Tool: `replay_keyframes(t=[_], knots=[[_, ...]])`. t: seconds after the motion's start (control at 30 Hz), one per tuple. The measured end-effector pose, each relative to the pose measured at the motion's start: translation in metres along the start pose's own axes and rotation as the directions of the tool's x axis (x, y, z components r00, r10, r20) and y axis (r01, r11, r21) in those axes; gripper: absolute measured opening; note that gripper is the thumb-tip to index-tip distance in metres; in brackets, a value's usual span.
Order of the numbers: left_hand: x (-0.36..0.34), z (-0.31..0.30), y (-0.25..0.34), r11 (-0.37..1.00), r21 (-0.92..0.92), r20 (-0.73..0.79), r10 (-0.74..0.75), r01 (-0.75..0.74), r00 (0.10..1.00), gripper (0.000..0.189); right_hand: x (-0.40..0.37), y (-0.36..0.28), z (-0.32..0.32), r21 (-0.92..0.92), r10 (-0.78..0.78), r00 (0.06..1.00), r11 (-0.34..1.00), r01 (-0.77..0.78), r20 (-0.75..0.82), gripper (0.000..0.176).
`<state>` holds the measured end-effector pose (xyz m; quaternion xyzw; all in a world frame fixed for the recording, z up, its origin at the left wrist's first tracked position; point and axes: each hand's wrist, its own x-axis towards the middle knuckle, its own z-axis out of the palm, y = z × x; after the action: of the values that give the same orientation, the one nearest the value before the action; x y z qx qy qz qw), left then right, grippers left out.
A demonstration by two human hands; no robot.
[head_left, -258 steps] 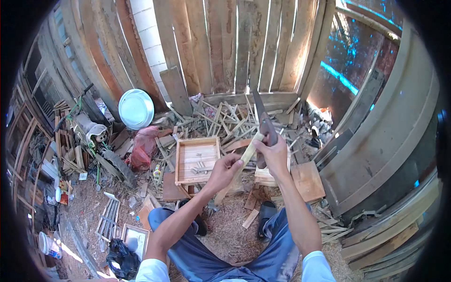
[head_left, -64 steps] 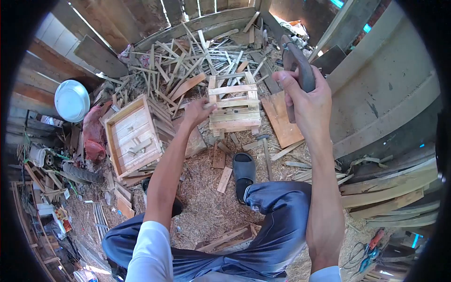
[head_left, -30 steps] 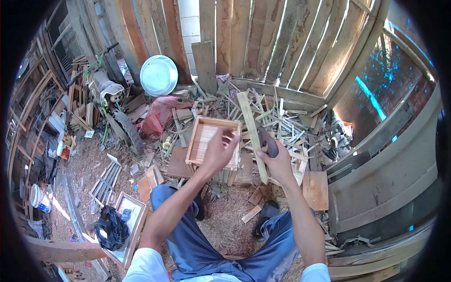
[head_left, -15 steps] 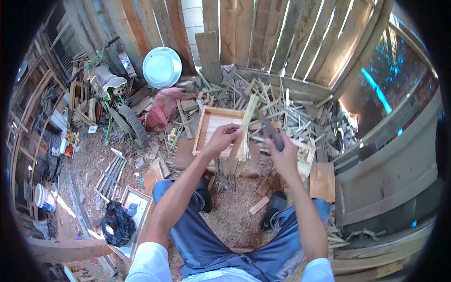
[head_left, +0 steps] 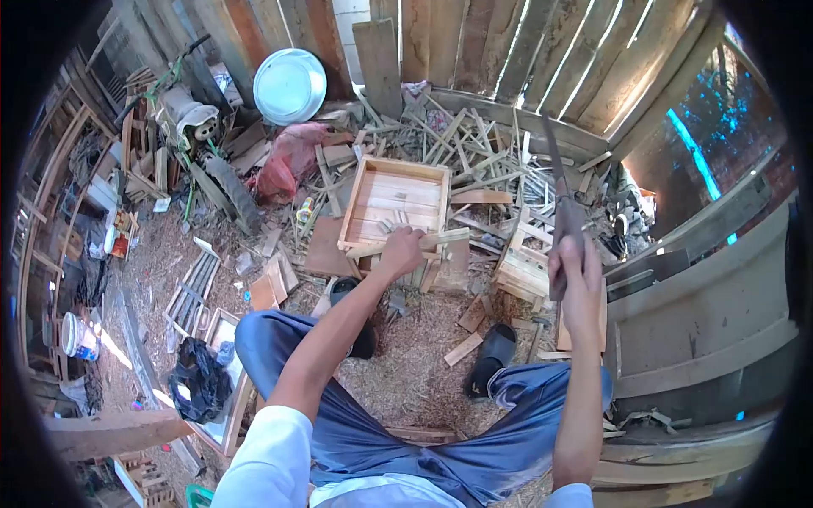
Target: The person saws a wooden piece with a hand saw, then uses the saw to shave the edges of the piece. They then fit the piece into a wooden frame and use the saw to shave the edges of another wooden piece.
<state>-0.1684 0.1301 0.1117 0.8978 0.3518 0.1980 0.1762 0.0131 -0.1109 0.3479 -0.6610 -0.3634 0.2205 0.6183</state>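
Note:
My right hand (head_left: 579, 269) is wrapped round the handle of a long dark-bladed tool (head_left: 561, 178), raised with its tip pointing up and away. My left hand (head_left: 403, 251) is closed on a thin wooden strip (head_left: 446, 238), which lies crosswise over the near edge of a wooden tray (head_left: 398, 166). The tray is a shallow, square box with a slatted bottom. Near my left fingers, a few small pale pieces lie inside it. A flat board (head_left: 452, 267) stands just below the strip's right end.
Wood offcuts (head_left: 474, 144) are heaped behind the tray. A small wooden crate (head_left: 523, 269) is at its right. A blue basin (head_left: 290, 86) leans on the plank wall, above a red bag (head_left: 292, 161). At the left are a black bag (head_left: 199, 381) and a white bucket (head_left: 80, 336).
The strip has gone from upright to lying across the tray's near edge, with my left hand on it. My right hand has moved right, and the tool is now raised, away from the strip.

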Motion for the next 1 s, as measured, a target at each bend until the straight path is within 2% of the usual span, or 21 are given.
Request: replay_keyframes(t=[0.07, 0.1, 0.13, 0.2, 0.27, 0.33, 0.4, 0.47, 0.5, 0.53, 0.63, 0.67, 0.73, 0.83, 1.0], knots=[[-0.003, 0.008, -0.007, 1.0, 0.023, -0.109, 0.004, -0.001, 0.994, 0.022, 0.005, 0.007, 0.0, -0.049, -0.061, 0.992, 0.997, 0.067, 0.109, 0.023], [-0.004, 0.008, -0.006, 1.0, 0.02, -0.108, -0.006, 0.008, 0.994, 0.022, 0.002, 0.007, 0.002, 0.261, 0.059, 0.994, 0.962, -0.082, 0.095, 0.024], [-0.004, 0.008, -0.005, 1.0, 0.017, -0.112, 0.002, 0.0, 0.994, 0.022, 0.0, 0.008, 0.003, 0.546, 0.179, 0.977, 0.811, -0.211, 0.112, 0.025], [-0.006, 0.005, -0.004, 1.0, 0.013, -0.109, 0.008, -0.007, 0.994, 0.023, -0.003, 0.021, 0.008, 0.521, 0.153, 0.979, 0.83, -0.201, 0.134, 0.029], [-0.004, 0.0, -0.003, 0.997, 0.064, -0.065, 0.037, -0.032, 0.997, 0.027, -0.012, 0.019, 0.034, 0.084, 0.131, 0.986, 0.987, -0.14, 0.103, 0.033], [0.0, -0.007, 0.002, 0.998, 0.053, -0.017, -0.029, 0.03, 0.999, 0.029, -0.02, 0.026, 0.056, -0.195, 0.104, 0.992, 0.977, -0.088, 0.073, 0.039], [-0.001, -0.014, 0.005, 0.995, 0.039, 0.043, -0.095, 0.093, 0.995, 0.03, -0.026, 0.053, 0.067, -0.24, 0.058, 0.997, 0.97, -0.044, 0.055, 0.042], [-0.001, -0.017, 0.008, 0.992, 0.004, 0.057, -0.125, 0.125, 0.99, 0.031, -0.031, 0.069, 0.07, -0.432, 0.116, 0.991, 0.899, -0.074, 0.073, 0.046], [0.0, -0.017, 0.009, 0.991, -0.012, 0.051, -0.13, 0.131, 0.99, 0.031, -0.037, 0.075, 0.072, -0.486, 0.091, 0.991, 0.873, -0.033, 0.096, 0.049], [0.0, -0.017, 0.008, 0.99, -0.007, 0.066, -0.139, 0.139, 0.988, 0.032, -0.042, 0.082, 0.074, -0.499, 0.088, 0.991, 0.866, -0.026, 0.102, 0.049], [0.0, -0.014, 0.005, 0.988, -0.011, 0.072, -0.15, 0.151, 0.986, 0.033, -0.06, 0.098, 0.088, -0.337, 0.167, 0.986, 0.927, -0.162, -0.013, 0.047], [0.001, -0.014, 0.002, 0.989, -0.011, 0.068, -0.144, 0.145, 0.987, 0.033, -0.066, 0.115, 0.089, -0.341, 0.161, 0.987, 0.928, -0.153, -0.005, 0.047], [0.003, -0.016, 0.005, 0.989, -0.003, 0.071, -0.145, 0.146, 0.987, 0.033, -0.079, 0.153, 0.09, -0.335, 0.227, 0.973, 0.914, -0.228, -0.043, 0.045], [-0.001, -0.02, 0.008, 0.988, -0.002, 0.104, -0.156, 0.157, 0.982, 0.034, -0.087, 0.149, 0.09, -0.394, 0.219, 0.976, 0.897, -0.201, -0.001, 0.042], [0.004, -0.02, 0.011, 0.984, -0.008, 0.065, -0.177, 0.177, 0.982, 0.034, -0.088, 0.129, 0.102, -0.498, 0.218, 0.971, 0.855, -0.145, 0.093, 0.039]])
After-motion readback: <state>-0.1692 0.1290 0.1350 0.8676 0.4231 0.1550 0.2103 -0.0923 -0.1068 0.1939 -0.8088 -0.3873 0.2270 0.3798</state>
